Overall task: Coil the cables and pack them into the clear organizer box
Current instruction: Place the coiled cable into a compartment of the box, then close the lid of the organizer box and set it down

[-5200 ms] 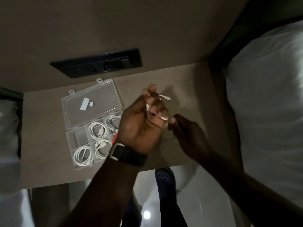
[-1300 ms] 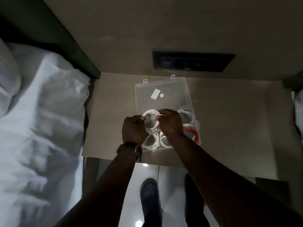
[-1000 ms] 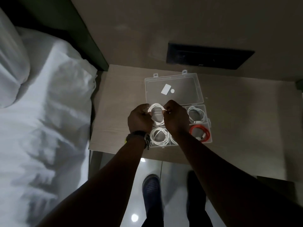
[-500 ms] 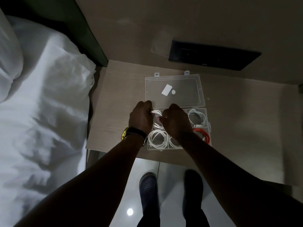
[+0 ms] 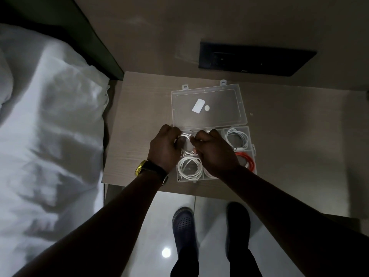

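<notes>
The clear organizer box [image 5: 252, 156] lies open on the wooden bedside table [image 5: 289, 148], its lid [image 5: 219, 116] folded back toward the wall. My left hand [image 5: 164, 149] and my right hand [image 5: 214, 154] both pinch a coiled white cable [image 5: 186, 143] and hold it down in the box's back-left compartment. Another white coil [image 5: 189, 166] fills the front-left compartment. A further white coil [image 5: 237, 138] sits at the back right, and an orange-red cable [image 5: 247, 162] lies at the front right. My right hand hides the middle compartments.
A bed with white sheets [image 5: 50, 136] runs along the left, touching the table's side. A black socket panel [image 5: 255, 58] is set in the wall behind the box. Bare tabletop extends to the right of the box. My shoes [image 5: 184, 222] stand on the glossy floor below.
Both hands have lowered the white coil from just above the box down into the back-left compartment. The view has shifted slightly; the box stays put.
</notes>
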### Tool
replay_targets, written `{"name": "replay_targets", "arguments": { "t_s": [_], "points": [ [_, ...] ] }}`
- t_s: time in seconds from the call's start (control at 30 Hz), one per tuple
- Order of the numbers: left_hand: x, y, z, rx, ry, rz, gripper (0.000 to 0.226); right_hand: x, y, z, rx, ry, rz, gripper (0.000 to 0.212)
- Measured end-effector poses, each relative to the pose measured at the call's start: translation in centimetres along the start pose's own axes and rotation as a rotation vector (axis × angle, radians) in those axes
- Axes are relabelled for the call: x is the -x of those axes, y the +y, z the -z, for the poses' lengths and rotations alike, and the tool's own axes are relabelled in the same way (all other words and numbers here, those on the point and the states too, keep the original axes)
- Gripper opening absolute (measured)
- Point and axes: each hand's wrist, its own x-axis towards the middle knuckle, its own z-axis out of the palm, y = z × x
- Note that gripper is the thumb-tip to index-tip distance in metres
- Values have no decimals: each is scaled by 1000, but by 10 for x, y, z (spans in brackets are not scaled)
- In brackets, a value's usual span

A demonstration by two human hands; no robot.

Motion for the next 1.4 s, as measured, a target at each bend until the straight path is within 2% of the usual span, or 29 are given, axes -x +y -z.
{"name": "replay_targets", "arguments": {
  "t_s": [0.07, 0.13, 0.27, 0.4, 0.5, 0.6, 0.67, 0.77, 0.83, 0.93, 1.0, 1.07, 1.13, 1.23, 1.27, 1.4],
  "points": [
    [10, -8, 2, 20, 19, -37, 16, -1, -2, 0, 38, -11, -10, 31],
    [18, -13, 0, 24, 18, -25, 14, -1, -3, 2, 58, 11, -39, 27],
    [16, -12, -13, 167, 23, 191, 2, -3, -5, 4, 22, 38, -99, 17],
    [13, -6, -24, 173, 69, 345, 6, -11, -6, -2, 56, -15, -122, 17],
    [12, -2, -27, 225, 122, 412, 28, -12, -4, -5, 84, -16, -108, 22],
    [0, -2, -27, 297, 126, 528, 42, -4, 2, -6, 74, 37, -92, 29],
    [-10, -2, -27, 310, 68, 519, 41, 0, 8, -4, 27, 91, -74, 35],
    [-23, -3, -25, 372, -26, 515, 43, 3, 19, 0, -44, 242, -63, 31],
    [-29, -4, -21, 451, -72, 538, 41, 3, 33, 7, -142, 378, -172, 26],
    [-39, -5, -14, 607, -127, 588, 41, -6, 66, 22, -313, 476, -499, 33],
    [-46, -4, -9, 755, -166, 631, 48, -15, 92, 36, -571, 415, -797, 41],
    [-52, -1, -4, 825, -210, 652, 54, -21, 111, 50, -861, 299, -982, 42],
    [-56, 3, -2, 845, -248, 645, 55, -23, 121, 61, -1088, 308, -1010, 38],
    [-55, 8, -3, 880, -231, 648, 46, -17, 116, 74, -1372, 470, -989, 18],
    [-54, 9, -5, 884, -231, 653, 42, -13, 115, 73, -1446, 501, -978, 17],
    [-49, 8, -4, 832, -265, 606, 38, 5, 118, 63, -1425, 473, -924, 24]
  ]
}}
